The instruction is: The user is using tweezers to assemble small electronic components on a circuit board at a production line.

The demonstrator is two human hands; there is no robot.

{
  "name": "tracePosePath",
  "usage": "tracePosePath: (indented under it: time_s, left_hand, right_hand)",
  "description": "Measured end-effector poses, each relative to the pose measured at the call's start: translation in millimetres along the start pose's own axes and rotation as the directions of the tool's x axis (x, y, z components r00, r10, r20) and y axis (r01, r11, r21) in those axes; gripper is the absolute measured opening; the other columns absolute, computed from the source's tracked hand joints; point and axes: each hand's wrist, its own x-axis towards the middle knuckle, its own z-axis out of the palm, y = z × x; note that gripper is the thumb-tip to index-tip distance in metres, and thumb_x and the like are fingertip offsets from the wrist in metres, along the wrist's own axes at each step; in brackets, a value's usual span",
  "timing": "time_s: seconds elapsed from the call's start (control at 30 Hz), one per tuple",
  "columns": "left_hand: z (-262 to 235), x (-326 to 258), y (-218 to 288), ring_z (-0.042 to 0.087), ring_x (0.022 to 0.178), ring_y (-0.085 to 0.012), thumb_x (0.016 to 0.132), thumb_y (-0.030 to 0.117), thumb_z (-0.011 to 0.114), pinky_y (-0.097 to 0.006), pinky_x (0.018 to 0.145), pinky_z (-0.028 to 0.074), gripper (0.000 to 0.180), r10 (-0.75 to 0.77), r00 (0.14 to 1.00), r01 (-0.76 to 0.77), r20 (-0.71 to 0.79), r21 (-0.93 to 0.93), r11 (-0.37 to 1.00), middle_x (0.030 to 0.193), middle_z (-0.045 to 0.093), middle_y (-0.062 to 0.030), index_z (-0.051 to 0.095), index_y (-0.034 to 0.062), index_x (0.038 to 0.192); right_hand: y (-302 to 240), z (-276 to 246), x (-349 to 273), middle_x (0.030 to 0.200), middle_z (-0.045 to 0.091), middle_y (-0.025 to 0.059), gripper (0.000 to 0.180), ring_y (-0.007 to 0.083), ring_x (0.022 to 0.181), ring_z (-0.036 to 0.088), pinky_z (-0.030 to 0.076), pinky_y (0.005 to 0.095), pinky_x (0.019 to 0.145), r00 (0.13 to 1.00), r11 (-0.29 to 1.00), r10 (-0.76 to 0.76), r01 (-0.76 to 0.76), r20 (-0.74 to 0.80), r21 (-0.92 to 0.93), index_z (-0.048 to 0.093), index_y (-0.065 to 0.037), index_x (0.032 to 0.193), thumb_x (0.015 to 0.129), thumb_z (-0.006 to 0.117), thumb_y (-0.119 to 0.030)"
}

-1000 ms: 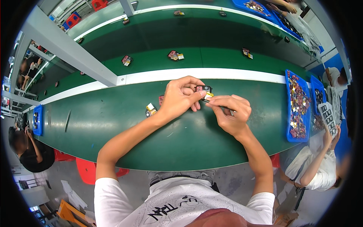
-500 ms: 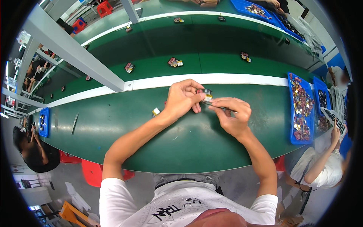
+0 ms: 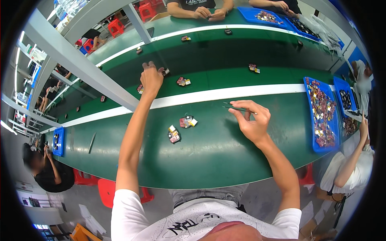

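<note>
My left hand (image 3: 151,80) reaches over the dark green belt beyond the white rail, its fingers spread. Right beside its thumb is a small black electronic part (image 3: 166,72); I cannot tell whether they touch. My right hand (image 3: 254,120) grips metal tweezers (image 3: 240,109) above the near green table, tips apart with nothing between them. Two small red-and-black electronic parts, each with a white-and-yellow piece, lie on this table between my arms: one (image 3: 187,121) farther off, the other (image 3: 174,135) nearer.
More such parts (image 3: 183,81) sit along the belt. A blue tray (image 3: 309,116) full of parts stands at the right, a smaller blue tray (image 3: 59,141) at the left. Another pair of tweezers (image 3: 92,143) lies on the table. A grey post (image 3: 76,52) slants across the left. Co-workers sit around.
My left hand has left the tweezers and moved forward-left over the belt, where a part now shows beside it. My right hand has stayed near its place with the tweezers. Both table parts are uncovered.
</note>
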Motion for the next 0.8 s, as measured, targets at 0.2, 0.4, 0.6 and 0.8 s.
tracePosePath:
  time_s: [0.2,0.4,0.6,0.8]
  left_hand:
    - [-18.6,-0.4,28.7,0.066,0.061,-0.0165,0.087,0.015,0.076,-0.033,0.054,0.051,0.022,0.165,0.731,0.318,0.662,-0.545,0.776,0.079,0.072,-0.0079,0.074,-0.0020,0.101]
    - [6.8,1.1,3.5,0.067,0.061,-0.0146,0.081,0.014,0.081,-0.031,0.057,0.053,0.017,0.134,0.760,0.270,0.636,-0.496,0.825,0.072,0.072,-0.0081,0.075,-0.0003,0.088]
    - [-23.3,-17.0,22.8,0.060,0.051,-0.0104,0.089,0.009,0.072,-0.026,0.040,0.042,0.013,0.155,0.708,0.423,0.689,-0.589,0.688,0.072,0.070,-0.0076,0.064,-0.0017,0.089]
    - [-73.6,-65.2,85.7,0.062,0.055,-0.0095,0.095,0.010,0.067,-0.022,0.041,0.039,0.018,0.295,0.710,0.517,0.640,-0.757,0.400,0.079,0.070,-0.0073,0.068,-0.0045,0.106]
  right_hand:
    - [-1.8,0.2,-3.2,0.093,0.079,0.0033,0.018,0.0080,0.041,0.042,0.035,0.0236,0.042,1.000,1.000,0.014,-0.014,0.009,-0.013,0.073,-0.006,0.086,0.074,0.083,0.002]
    - [-0.8,4.0,-3.4,0.090,0.078,0.0024,0.018,0.0077,0.040,0.042,0.035,0.0238,0.042,1.000,0.999,0.029,-0.029,0.000,-0.019,0.074,-0.007,0.086,0.074,0.084,0.001]
    - [3.0,3.0,-8.0,0.080,0.075,0.0012,0.017,0.0078,0.040,0.040,0.034,0.0239,0.043,0.989,0.991,0.130,-0.129,0.069,-0.020,0.076,-0.006,0.088,0.074,0.085,-0.001]
    - [-6.4,-4.4,-1.4,0.088,0.076,0.0028,0.014,0.0009,0.051,0.045,0.035,0.0190,0.047,0.909,0.893,0.409,-0.416,0.077,0.173,0.076,-0.001,0.090,0.077,0.084,0.001]
